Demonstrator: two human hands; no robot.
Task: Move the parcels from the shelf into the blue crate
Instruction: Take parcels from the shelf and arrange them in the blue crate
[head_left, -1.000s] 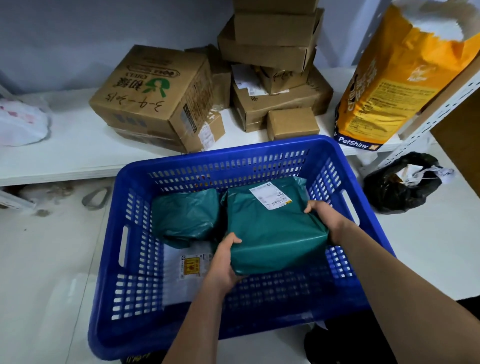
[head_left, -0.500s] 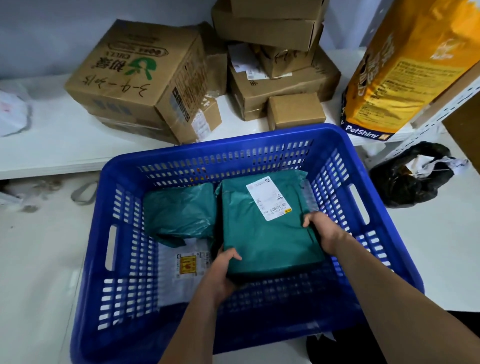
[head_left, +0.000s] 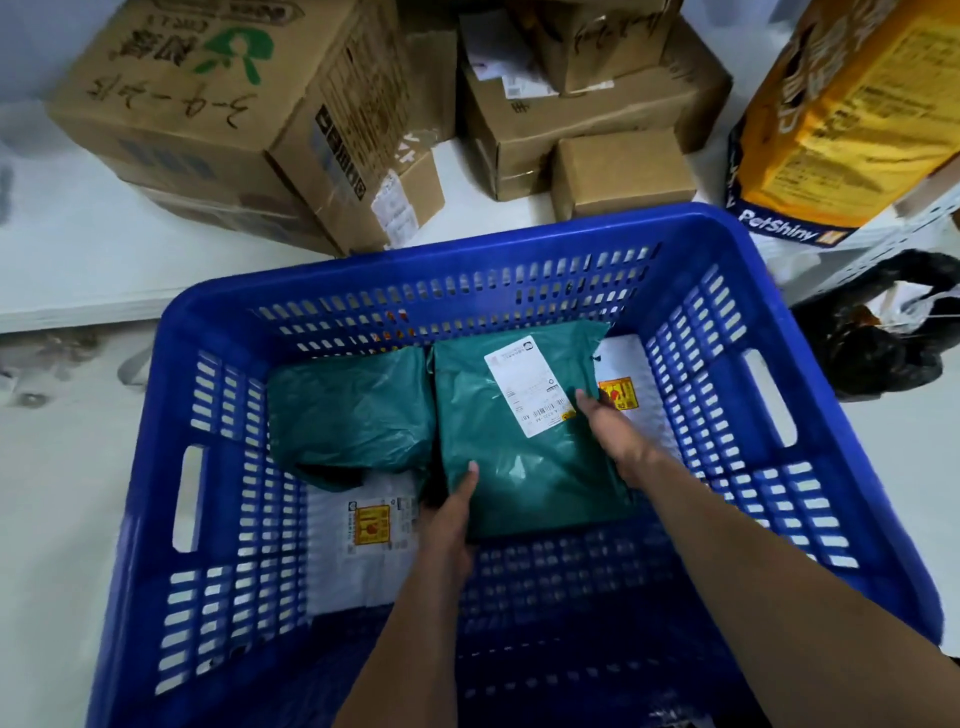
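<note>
Both grips clasp the larger green plastic-wrapped parcel (head_left: 524, 441): left hand (head_left: 449, 519) at its near corner, right hand (head_left: 615, 439) along its right edge. Lowered since a second ago, it now lies inside the blue slatted plastic crate (head_left: 467, 270), so release seems next; brown cardboard boxes (head_left: 621, 174) wait on the white shelf (head_left: 104, 260).

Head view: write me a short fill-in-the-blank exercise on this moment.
1. Both hands hold the green plastic-wrapped parcel with the white label inside the ____ slotted plastic crate.
2. The left hand grips the parcel's near-____ corner.
3. The brown cardboard boxes sit on the white ____.

Missing words: blue; left; shelf
</note>
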